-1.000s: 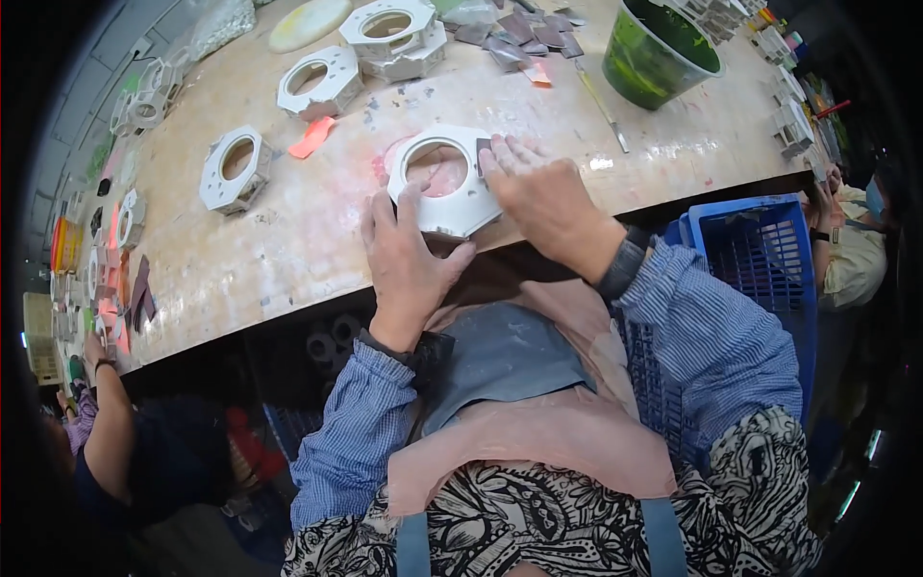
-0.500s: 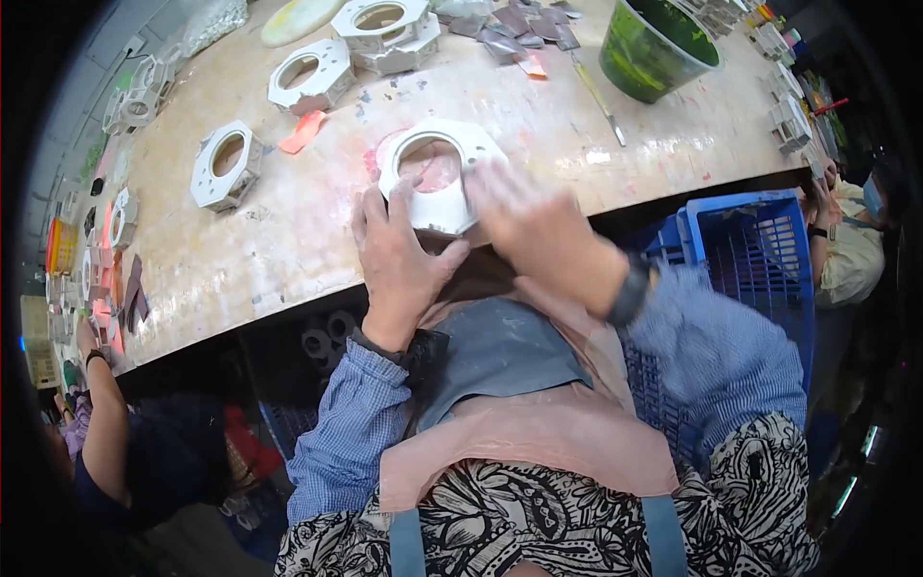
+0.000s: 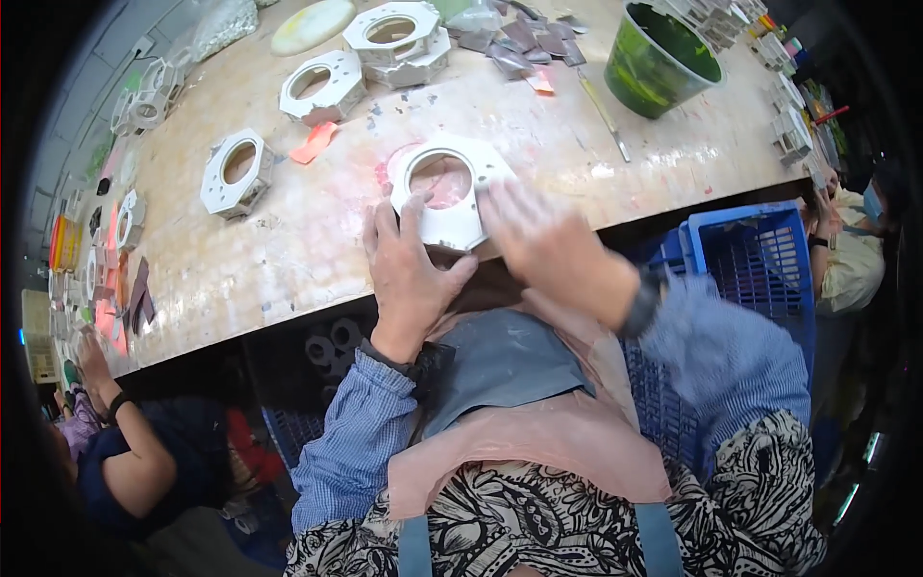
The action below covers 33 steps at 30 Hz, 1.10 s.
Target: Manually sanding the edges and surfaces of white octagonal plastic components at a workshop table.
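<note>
Apparently rubbing white frame (image 3: 448, 225), on table (image 3: 288, 250) by front edge. Held at left in left hand (image 3: 409, 274), thumb wide of fingers. Right hand (image 3: 553, 248): blurred, grip impossible to tell. Next, likely needing firm bracing.

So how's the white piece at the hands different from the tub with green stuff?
The white piece has angled corners outside, while the tub is round. The white piece has a hole showing the table through it; the tub is deep with green inside. The left hand grips the white piece; no hand touches the tub. Both have round openings.
</note>
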Each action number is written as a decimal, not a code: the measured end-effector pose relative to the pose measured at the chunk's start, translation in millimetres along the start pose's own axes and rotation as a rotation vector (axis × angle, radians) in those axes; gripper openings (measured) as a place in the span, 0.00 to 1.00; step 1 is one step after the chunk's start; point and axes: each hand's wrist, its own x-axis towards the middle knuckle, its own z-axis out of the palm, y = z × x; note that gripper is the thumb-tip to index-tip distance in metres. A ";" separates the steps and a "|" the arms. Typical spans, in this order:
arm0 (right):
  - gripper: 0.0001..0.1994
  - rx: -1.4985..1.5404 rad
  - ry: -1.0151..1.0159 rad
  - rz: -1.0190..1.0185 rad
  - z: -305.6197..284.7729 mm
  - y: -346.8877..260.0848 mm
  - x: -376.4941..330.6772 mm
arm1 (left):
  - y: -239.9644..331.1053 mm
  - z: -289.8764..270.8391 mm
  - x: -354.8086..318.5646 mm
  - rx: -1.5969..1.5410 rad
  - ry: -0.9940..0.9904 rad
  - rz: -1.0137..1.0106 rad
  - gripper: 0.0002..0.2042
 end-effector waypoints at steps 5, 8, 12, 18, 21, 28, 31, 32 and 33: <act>0.23 0.108 -0.219 0.142 -6.3 20.3 27.6 | 6.0 -4.7 -2.3 -0.002 -0.015 -0.016 0.39; 0.20 0.106 -0.170 0.155 -0.6 16.5 37.1 | 2.1 -0.7 -3.1 -0.021 -0.028 -0.012 0.40; 0.19 0.022 0.228 -0.035 12.8 -2.8 3.3 | -0.7 3.5 -2.0 -0.018 0.025 0.045 0.40; 0.17 0.158 -0.078 0.136 7.3 24.1 35.5 | 3.0 -3.3 -1.5 0.022 0.043 0.055 0.37; 0.21 0.041 0.132 -0.098 -0.5 -12.1 -6.9 | 0.2 1.2 -3.0 -0.029 -0.012 0.001 0.40; 0.22 0.054 -0.127 0.132 -3.3 11.2 29.8 | 3.0 -2.8 -1.5 -0.010 -0.027 0.018 0.40; 0.22 0.067 0.027 -0.036 -3.4 -30.6 -14.7 | -1.4 3.5 -1.7 0.006 0.063 0.056 0.38; 0.21 0.085 0.058 -0.032 -1.8 -23.1 -14.1 | -1.6 4.9 -2.5 0.018 0.126 0.096 0.36; 0.21 0.107 0.089 -0.020 1.2 -10.5 -7.4 | -0.7 3.9 -3.0 0.018 0.118 0.095 0.36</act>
